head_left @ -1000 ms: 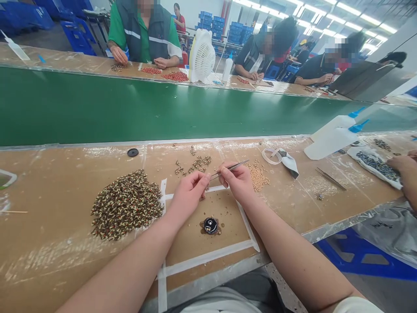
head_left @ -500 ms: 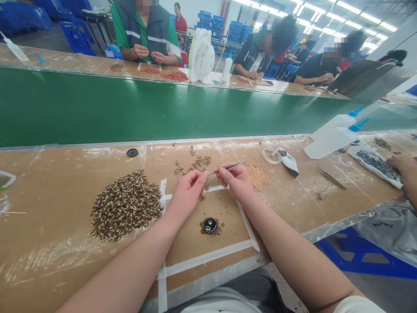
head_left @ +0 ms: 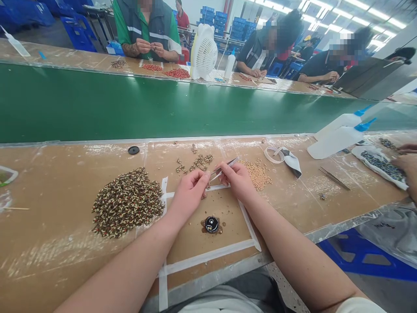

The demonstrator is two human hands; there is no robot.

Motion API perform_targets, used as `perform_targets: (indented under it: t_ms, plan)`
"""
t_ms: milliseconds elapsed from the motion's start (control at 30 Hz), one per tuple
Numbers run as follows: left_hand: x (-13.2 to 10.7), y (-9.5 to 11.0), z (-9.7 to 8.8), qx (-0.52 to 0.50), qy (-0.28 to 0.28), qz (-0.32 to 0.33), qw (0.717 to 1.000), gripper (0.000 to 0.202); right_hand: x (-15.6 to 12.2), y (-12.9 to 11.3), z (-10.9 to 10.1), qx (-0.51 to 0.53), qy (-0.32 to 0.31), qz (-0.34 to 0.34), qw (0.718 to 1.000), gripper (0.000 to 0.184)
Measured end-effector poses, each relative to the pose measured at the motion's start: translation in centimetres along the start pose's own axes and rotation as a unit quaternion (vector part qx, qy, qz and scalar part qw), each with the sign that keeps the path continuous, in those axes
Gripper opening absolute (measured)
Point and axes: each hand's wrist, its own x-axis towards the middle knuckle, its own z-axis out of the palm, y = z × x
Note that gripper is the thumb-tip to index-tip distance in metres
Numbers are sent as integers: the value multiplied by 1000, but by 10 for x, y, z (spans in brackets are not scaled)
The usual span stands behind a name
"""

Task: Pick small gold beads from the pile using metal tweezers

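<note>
The thumb and forefinger of the left hand (head_left: 188, 190) are pressed together at their tips; whether a small piece sits between them cannot be told. The fingers of the right hand (head_left: 239, 180) pinch the tweezers (head_left: 233, 162), whose points reach the left fingertips; the back end rises away to the right. Both hands are above the tabletop (head_left: 58, 174), over the far edge of a rectangle marked in white tape (head_left: 208, 257).

Within the rectangle, nearer the wearer, a glossy black disc (head_left: 211, 224) lies in a brown stain, with small pale marks on its face. Just beyond the hands are scattered brown-and-cream pieces (head_left: 199, 163). A tan heap (head_left: 257, 176) adjoins the right hand. A large speckled heap (head_left: 127, 204) lies left of the rectangle, with a black cap (head_left: 133, 150) beyond it.

Further right: a tape roll (head_left: 272, 155), a second pair of tweezers (head_left: 335, 178) lying flat, and two blue-tipped bottles (head_left: 339, 141) on their sides. At the right edge, a co-worker's hand (head_left: 409, 168) is beside a white bag (head_left: 358, 152) of dark pieces.

Beyond the tabletop runs a green belt (head_left: 146, 104); across it, a white fan (head_left: 204, 52) stands among seated workers.
</note>
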Motion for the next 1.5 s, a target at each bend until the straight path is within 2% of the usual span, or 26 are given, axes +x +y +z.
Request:
perform_targets:
  t_ms: [200,433,800,1033,1500]
  plan:
    - [0,0,0,12,-7,7,1000,42,0,0,0,-20,-12,19,1000,58]
    - [-1,0,-1,37,-5,2,999,39,-2,-2,5,-52,-131,23,990,47]
    - [-2,7,0,42,-9,-5,999,38,-4,-3,4,-54,-121,34,991,43]
    - [-3,4,1,35,-10,-4,999,38,-5,-3,4,-47,-119,23,992,49]
    - [-4,4,0,51,-14,-11,999,38,-5,-2,6,-63,-137,29,988,45]
